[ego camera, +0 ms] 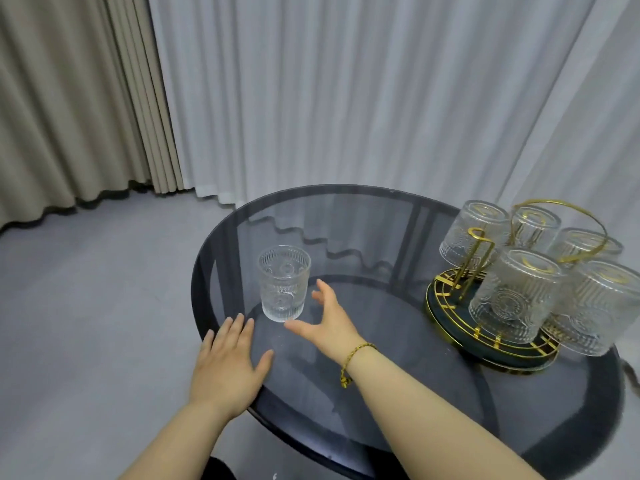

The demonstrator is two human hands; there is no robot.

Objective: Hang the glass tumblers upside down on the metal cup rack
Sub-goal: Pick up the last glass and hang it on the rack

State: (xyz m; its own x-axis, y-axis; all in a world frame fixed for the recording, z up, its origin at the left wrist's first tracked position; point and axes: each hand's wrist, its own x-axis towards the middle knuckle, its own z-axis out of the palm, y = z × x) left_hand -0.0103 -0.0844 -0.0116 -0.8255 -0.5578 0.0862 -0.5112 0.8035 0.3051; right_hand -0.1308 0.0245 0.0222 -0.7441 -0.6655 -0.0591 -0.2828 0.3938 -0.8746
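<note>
Tumblers counted: six. Round counter [398, 403] noted; metal cup rack [491, 327] at its right edge, five hung inverted [516, 296], one peg [479, 237] bare. Sixth tumbler [284, 284] upright near left edge. Left hand [227, 367] flat, fingers spread; right hand [329, 318] spread, just beside glass, nothing gripped. Step judged: reach. Next: grasp, invert, seat.

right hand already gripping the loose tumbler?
No. The right hand is open beside the upright tumbler, with a visible gap between them.
</note>
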